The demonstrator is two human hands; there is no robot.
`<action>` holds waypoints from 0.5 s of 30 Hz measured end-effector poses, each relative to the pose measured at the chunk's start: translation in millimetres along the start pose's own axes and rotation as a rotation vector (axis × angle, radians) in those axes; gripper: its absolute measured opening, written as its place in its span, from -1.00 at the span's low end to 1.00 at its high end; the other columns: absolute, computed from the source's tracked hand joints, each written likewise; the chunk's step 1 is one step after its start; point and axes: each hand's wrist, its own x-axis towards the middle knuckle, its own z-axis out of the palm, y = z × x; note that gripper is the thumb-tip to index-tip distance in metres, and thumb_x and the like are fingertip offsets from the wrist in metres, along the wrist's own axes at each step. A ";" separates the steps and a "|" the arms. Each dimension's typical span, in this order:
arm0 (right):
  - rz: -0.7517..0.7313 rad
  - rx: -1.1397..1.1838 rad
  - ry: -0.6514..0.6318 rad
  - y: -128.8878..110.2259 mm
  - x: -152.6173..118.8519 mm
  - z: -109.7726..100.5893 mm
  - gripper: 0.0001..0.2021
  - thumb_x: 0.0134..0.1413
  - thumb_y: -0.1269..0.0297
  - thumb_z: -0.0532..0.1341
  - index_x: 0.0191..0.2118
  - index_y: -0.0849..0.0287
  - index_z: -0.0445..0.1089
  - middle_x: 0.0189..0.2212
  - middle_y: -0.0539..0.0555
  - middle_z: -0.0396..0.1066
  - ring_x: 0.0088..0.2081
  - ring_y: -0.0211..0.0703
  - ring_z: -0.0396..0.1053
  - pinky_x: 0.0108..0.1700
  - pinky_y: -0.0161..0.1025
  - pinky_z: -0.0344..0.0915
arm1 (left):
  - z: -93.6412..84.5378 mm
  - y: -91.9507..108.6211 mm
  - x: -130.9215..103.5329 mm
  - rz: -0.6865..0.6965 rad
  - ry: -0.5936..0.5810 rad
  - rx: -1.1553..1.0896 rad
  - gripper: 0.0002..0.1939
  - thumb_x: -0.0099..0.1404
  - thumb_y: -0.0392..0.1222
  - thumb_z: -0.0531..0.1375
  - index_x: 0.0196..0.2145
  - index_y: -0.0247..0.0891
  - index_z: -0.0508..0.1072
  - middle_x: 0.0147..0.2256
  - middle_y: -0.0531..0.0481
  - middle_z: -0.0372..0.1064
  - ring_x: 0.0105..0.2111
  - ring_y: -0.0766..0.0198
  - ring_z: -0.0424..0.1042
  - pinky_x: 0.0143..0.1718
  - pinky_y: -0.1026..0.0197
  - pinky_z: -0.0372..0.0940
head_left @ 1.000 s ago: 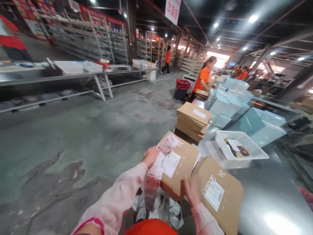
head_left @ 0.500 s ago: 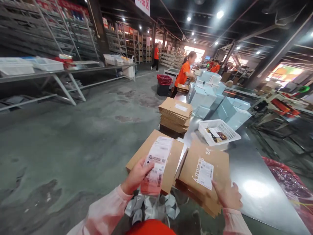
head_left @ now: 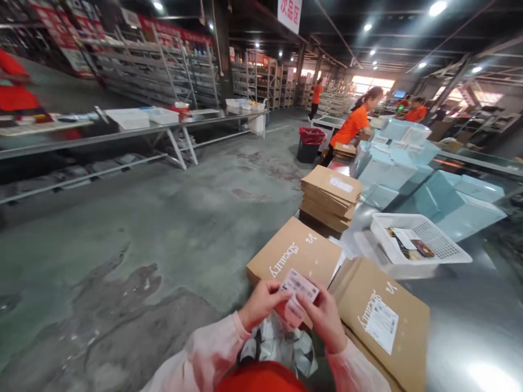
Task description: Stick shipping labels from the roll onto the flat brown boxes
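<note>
Between both hands is a white printed label sheet (head_left: 301,286), held low in front of me, above a brown cardboard mailer marked in white (head_left: 302,247). My left hand (head_left: 263,305) pinches the sheet's left side. With thumb and fingers closed, my right hand (head_left: 324,318) grips its right side. A second stack of brown mailers (head_left: 400,321) lies to the right on the metal table, its top one bearing a white label. Farther ahead stands another pile of brown mailers (head_left: 330,193), also with a label on top.
A white basket (head_left: 445,247) with small packets stands right of the mailers. Pale blue boxes (head_left: 388,169) are behind it. A person in orange (head_left: 353,125) leans over the table ahead, near a black bin (head_left: 309,149). Metal benches (head_left: 139,130) run along the left.
My right hand has left the labelled mailer at the right and joined my left hand at the label sheet, which now looks shorter or folded. The view has turned left.
</note>
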 end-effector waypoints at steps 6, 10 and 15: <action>-0.042 -0.361 -0.018 -9.9 18.7 -4.4 -0.67 -0.05 -0.03 0.23 -0.32 0.10 0.58 -0.39 0.11 0.59 -0.35 0.03 0.53 -0.29 -0.16 0.43 | 5.7 -28.2 0.4 0.044 0.209 0.019 -0.51 -0.15 0.20 0.38 -0.63 -0.33 0.42 -0.62 0.06 0.34 -0.56 0.33 0.25 -0.47 0.28 0.15; -0.018 -0.331 0.033 2.1 25.6 6.6 -0.66 -0.16 -0.05 0.29 -0.44 0.16 0.54 -0.47 0.13 0.57 -0.42 0.00 0.51 -0.34 -0.18 0.43 | -0.7 -41.2 5.4 0.015 0.294 0.019 -0.49 -0.12 0.23 0.36 -0.64 -0.32 0.36 -0.66 0.12 0.23 -0.59 0.37 0.18 -0.53 0.31 0.07; 0.012 -0.223 0.085 31.5 64.5 10.7 -0.56 -0.27 -0.11 0.33 -0.33 0.16 0.53 -0.43 0.14 0.58 -0.37 0.04 0.54 -0.29 -0.10 0.47 | -29.5 -51.9 11.8 -0.084 0.102 -0.055 -0.42 -0.28 0.10 0.47 -0.38 -0.40 0.52 -0.50 0.01 0.42 -0.51 0.31 0.31 -0.43 0.27 0.18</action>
